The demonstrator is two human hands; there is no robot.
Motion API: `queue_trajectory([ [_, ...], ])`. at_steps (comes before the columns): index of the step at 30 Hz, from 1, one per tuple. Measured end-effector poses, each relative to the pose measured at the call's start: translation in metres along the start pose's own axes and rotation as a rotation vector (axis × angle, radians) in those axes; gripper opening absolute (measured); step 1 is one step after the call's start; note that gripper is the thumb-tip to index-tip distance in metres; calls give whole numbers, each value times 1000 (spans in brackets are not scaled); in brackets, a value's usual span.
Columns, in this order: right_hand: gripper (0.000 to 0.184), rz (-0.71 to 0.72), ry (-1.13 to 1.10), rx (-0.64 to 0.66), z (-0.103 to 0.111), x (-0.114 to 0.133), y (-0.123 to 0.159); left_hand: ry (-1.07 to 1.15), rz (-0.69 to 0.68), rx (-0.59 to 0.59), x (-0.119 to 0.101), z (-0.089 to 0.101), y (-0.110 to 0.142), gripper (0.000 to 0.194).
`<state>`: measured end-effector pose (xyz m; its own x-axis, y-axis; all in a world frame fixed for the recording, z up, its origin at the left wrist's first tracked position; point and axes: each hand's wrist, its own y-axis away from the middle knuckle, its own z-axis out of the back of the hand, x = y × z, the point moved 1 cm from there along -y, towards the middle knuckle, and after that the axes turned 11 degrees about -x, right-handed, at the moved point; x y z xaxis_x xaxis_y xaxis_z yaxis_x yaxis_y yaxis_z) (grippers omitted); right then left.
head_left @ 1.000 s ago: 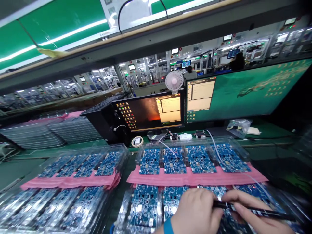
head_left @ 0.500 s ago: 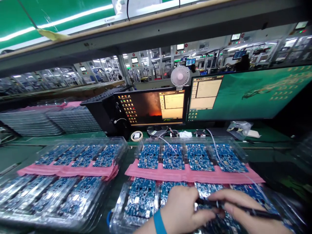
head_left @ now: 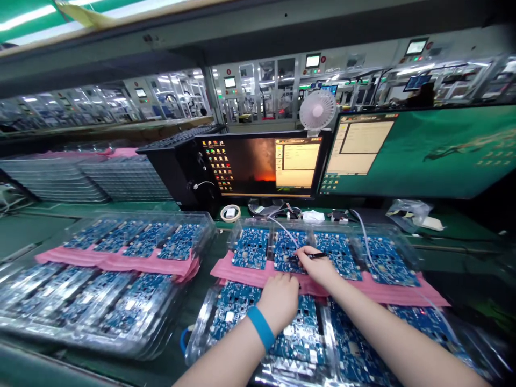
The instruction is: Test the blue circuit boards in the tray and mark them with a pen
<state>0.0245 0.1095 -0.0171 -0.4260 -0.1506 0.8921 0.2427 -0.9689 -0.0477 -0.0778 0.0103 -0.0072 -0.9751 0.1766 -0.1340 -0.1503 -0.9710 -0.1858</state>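
My right hand (head_left: pixel 316 264) pinches a slim black pen (head_left: pixel 313 256). The pen lies at a low slant, its tip over a blue circuit board (head_left: pixel 288 239), second from the left in the back row of the clear plastic tray (head_left: pixel 203 322). A pale cable (head_left: pixel 285 230) runs to that board. My left hand (head_left: pixel 282 298), with a blue band (head_left: pixel 261 328) on its wrist, is curled over the pink foam strip (head_left: pixel 242 273) just in front of the board. Its fingers look bent, and what they hold, if anything, is hidden.
To the left stands a second clear tray (head_left: pixel 139 346) of boards. Behind are two monitors (head_left: pixel 258 169), a black computer case (head_left: pixel 177 177), a small fan (head_left: pixel 317 110) and a tape roll (head_left: pixel 230 213). Stacked trays (head_left: pixel 52 174) fill the far left. Another cable (head_left: pixel 366 236) crosses the right-hand boards.
My hands were together around the pen over the front row. Now they are apart: the right has carried the pen forward to the back-row board, and the left has shifted to the foam strip.
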Motion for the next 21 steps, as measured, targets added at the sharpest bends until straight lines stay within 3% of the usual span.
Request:
queue_trajectory([
  [6, 28, 22, 28, -3, -6, -14, -5, 29, 25, 3, 3, -5, -2, 19],
  [11, 27, 52, 44, -28, -3, -9, -4, 44, 31, 0, 3, -5, -2, 19],
  [17, 29, 60, -10, -62, 25, 13, 10, 54, 46, -6, 3, 2, -3, 19],
  [21, 36, -28, -174, -76, 46, 17, 30, 154, 64, -60, 2, 12, -5, 25],
])
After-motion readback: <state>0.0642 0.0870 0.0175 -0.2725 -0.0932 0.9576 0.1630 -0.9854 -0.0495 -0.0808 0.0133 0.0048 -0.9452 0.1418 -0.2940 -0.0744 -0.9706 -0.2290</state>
